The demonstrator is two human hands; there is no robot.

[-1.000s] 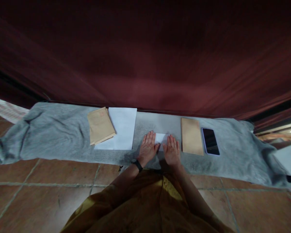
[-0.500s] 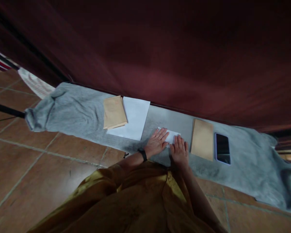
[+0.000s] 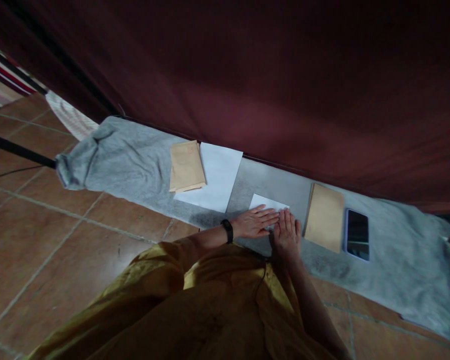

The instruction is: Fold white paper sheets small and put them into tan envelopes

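A small folded white paper (image 3: pixel 267 202) lies on a grey cloth (image 3: pixel 135 160) spread on the tiled floor. My left hand (image 3: pixel 255 223), a black band on its wrist, lies flat across the paper's near edge with fingers stretched to the right. My right hand (image 3: pixel 287 234) rests flat beside it, fingers straight and touching the paper's right end. Neither hand grips anything.
To the left lie a white sheet (image 3: pixel 213 177) and a brown envelope (image 3: pixel 186 165) overlapping it. To the right are another brown envelope (image 3: pixel 325 217) and a dark phone (image 3: pixel 357 227). A dark red curtain (image 3: pixel 247 75) hangs behind. A black pole (image 3: pixel 18 150) crosses the floor at left.
My left hand has turned and slid rightward across the folded paper, fingers now pointing toward the right hand. The view has swung left and tilted.
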